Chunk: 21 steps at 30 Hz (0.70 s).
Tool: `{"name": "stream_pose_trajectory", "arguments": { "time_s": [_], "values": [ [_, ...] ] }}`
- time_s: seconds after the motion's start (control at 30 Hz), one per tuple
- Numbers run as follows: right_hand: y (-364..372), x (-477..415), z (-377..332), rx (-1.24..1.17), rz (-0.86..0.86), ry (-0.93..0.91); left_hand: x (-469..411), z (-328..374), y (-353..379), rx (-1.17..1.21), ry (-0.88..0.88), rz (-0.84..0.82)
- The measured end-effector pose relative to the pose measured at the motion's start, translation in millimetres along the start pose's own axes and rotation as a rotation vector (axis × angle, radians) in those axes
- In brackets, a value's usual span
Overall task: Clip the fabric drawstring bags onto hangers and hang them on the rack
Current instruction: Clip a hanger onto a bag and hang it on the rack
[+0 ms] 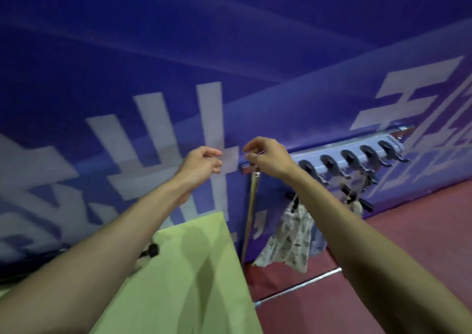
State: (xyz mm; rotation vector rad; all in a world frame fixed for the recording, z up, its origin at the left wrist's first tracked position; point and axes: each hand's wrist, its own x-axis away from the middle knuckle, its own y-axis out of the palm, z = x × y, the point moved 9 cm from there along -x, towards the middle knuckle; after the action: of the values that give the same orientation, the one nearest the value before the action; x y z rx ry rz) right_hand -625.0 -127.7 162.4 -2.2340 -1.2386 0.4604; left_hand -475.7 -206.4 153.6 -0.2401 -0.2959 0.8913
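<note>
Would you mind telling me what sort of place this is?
Probably a set-up indoor booth or hall, not a home: a blue banner wall printed with big white characters, a red floor like sports flooring, and a metal rack with patterned bags hanging from it.

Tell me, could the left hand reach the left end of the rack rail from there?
Probably yes. The left hand hovers just beside the rail end, with only open air between, though the right hand crowds that spot.

Rack holds clip hangers, patterned bags.
</note>
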Motion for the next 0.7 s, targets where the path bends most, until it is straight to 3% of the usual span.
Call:
{"name": "stream_pose_trajectory", "arguments": {
  "time_s": [0.2,0.33,0.53,0.7],
  "values": [
    [142.1,29.0,-87.2,0.014,-0.263,-0.113,70.7,-82.7,-132.6,-0.006,-0.116,0.231],
    [231.3,52.2,-122.2,0.165,-0.337,-0.166,130.6,-163.6,-206.4,0.029,-0.293,0.427],
    [335.5,91.9,-139.9,0.238,-0.491,-0.143,187.0,-263.0,-263.4,-0.005,-0.437,0.437],
    [403.6,123.3,-115.5,0.339,-0.568,-0.075,224.9,-351.9,-251.6,-0.038,-0.54,0.237]
  ]
}}
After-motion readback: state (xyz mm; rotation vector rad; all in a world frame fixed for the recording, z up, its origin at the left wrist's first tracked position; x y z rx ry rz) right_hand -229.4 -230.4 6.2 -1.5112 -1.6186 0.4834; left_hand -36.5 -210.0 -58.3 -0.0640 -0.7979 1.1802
